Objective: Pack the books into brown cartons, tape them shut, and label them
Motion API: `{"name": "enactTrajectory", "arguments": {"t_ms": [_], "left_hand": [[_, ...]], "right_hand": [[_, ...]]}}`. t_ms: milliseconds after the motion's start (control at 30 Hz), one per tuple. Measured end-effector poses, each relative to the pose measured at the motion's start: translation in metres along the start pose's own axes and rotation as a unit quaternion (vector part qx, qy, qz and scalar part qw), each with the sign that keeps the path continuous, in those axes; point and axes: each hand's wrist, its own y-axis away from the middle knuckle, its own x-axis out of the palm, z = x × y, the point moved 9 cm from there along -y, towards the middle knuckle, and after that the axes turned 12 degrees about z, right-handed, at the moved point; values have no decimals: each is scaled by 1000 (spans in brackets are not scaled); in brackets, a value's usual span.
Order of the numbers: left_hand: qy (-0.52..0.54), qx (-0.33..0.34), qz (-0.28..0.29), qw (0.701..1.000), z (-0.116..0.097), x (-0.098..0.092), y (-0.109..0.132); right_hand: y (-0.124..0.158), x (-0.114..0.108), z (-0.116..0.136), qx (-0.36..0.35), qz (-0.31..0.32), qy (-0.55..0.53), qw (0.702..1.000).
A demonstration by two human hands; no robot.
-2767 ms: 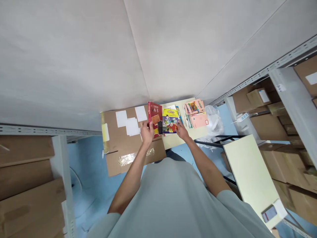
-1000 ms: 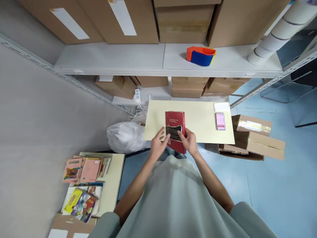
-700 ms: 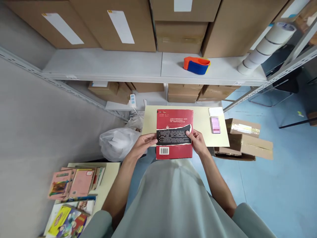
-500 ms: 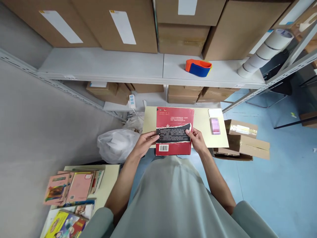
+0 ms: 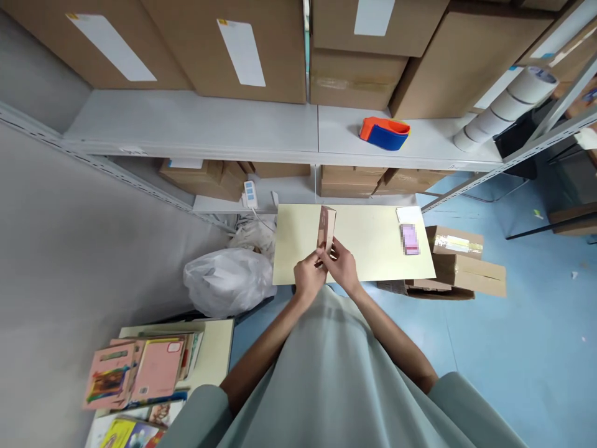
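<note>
A book (image 5: 326,228) stands on edge over the pale yellow table (image 5: 298,239), its narrow side turned up toward me. My left hand (image 5: 308,275) is closed on its near end. My right hand (image 5: 342,267) grips the same end from the other side, its fingers close to those of the left. The broad covers are turned out of sight. On the table's right part lie a white card (image 5: 408,214) and a purple item (image 5: 410,239), blurred out.
Cardboard boxes (image 5: 252,50) fill the shelf above; an orange-and-blue band (image 5: 385,133) and stacked tape rolls (image 5: 506,109) sit at its edge. A white plastic bag (image 5: 228,280) is at left, books (image 5: 156,367) lower left, opened cartons (image 5: 459,270) right.
The book has been turned from showing its red back cover flat to standing on edge. Both hands have come together at its near end. The view has shifted slightly.
</note>
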Motion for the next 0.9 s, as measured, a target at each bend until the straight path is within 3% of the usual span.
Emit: {"name": "enactTrajectory", "arguments": {"t_ms": [67, 133, 267, 333, 400, 467, 700, 900], "left_hand": [[57, 8, 70, 996, 14, 10, -3], [115, 17, 113, 987, 27, 3, -10], [147, -15, 2, 989, 54, -72, -29], [204, -50, 32, 977, 61, -93, -37], [256, -62, 112, 958, 55, -100, -40], [268, -58, 153, 950, 44, -106, -39], [230, -22, 127, 965, 26, -129, -40], [115, 113, 71, 984, -7, -156, -28]], "right_hand": [[-1, -7, -5, 17, -53, -1, 998], [-3, -16, -8, 15, -63, -46, 997], [-2, -26, -9, 24, -8, -172, 985], [3, -27, -7, 37, 7, -209, 977], [6, -25, -4, 41, 13, -217, 975], [7, -21, -1, 45, 15, -206, 977], [-1, -13, 24, 15, 5, -150, 989], [7, -19, 67, -103, -4, -53, 993]]}}
